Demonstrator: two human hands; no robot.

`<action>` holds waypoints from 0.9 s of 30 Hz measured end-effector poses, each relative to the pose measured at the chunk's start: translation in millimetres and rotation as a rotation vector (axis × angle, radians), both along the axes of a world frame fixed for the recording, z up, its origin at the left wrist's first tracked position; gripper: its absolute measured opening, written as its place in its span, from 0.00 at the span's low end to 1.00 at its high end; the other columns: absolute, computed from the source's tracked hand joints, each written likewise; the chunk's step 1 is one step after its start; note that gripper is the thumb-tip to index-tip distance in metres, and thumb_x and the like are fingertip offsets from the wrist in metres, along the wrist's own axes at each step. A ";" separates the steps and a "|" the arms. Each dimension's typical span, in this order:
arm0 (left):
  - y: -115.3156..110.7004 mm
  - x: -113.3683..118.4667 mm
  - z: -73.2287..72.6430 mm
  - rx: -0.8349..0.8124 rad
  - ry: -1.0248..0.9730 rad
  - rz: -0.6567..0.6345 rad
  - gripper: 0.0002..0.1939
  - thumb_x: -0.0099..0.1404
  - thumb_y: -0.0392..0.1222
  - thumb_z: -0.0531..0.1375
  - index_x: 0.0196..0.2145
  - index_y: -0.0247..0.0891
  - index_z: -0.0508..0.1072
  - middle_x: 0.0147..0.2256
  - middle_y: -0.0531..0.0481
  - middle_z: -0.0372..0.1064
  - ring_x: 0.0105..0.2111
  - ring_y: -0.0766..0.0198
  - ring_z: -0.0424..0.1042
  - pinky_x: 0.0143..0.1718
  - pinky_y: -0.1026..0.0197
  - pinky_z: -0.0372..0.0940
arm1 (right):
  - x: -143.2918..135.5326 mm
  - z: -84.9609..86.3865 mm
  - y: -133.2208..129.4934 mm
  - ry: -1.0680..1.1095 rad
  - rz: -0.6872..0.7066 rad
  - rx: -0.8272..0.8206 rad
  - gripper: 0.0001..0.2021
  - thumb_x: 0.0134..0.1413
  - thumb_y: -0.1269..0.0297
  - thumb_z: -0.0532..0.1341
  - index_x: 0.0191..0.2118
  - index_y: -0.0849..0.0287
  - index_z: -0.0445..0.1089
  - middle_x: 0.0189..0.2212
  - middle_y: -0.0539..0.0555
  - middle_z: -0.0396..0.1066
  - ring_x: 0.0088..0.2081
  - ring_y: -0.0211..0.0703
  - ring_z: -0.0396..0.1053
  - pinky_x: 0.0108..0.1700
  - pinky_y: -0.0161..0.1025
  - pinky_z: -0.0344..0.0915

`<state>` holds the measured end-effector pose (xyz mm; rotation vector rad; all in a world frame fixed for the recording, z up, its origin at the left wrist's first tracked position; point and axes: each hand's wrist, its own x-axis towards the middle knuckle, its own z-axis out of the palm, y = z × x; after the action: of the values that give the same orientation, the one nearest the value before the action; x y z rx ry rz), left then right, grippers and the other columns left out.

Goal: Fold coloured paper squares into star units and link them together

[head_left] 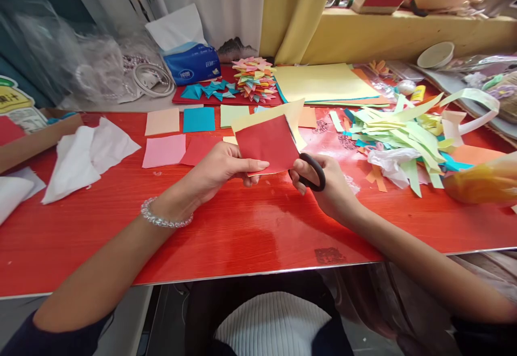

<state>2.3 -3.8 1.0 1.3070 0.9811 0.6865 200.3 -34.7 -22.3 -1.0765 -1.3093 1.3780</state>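
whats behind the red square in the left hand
Yellow paper, showing past the top and right edges of the red square; its middle is covered, so anything else there cannot be seen.

On the yellow label [15,104] toward the far left corner of the red table [242,237], dark characters appear to read "果汁", partly cut off by the frame; by the far edge, the blue tissue pack [189,63] bears a white oval badge and white lettering, both too small to read
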 end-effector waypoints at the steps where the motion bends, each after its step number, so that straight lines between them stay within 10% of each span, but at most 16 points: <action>1: -0.3 0.3 -0.2 -0.005 0.001 -0.006 0.14 0.53 0.39 0.66 0.15 0.33 0.71 0.14 0.54 0.66 0.17 0.73 0.65 0.24 0.68 0.61 | 0.2 0.1 0.4 0.011 0.004 -0.001 0.21 0.48 0.50 0.67 0.20 0.60 0.60 0.17 0.46 0.59 0.17 0.28 0.56 0.21 0.32 0.52; 27: -1.1 0.9 -6.7 -0.011 0.013 -0.064 0.15 0.55 0.41 0.66 0.15 0.33 0.71 0.15 0.54 0.67 0.18 0.73 0.65 0.26 0.68 0.61 | 1.3 -5.3 -1.0 -0.051 -0.042 -0.022 0.22 0.49 0.47 0.65 0.21 0.59 0.59 0.17 0.46 0.58 0.19 0.30 0.55 0.23 0.33 0.52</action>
<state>3.2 -4.9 -5.6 1.3285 0.9485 0.6237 201.6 -35.7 -27.6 -1.1546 -1.3036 1.3447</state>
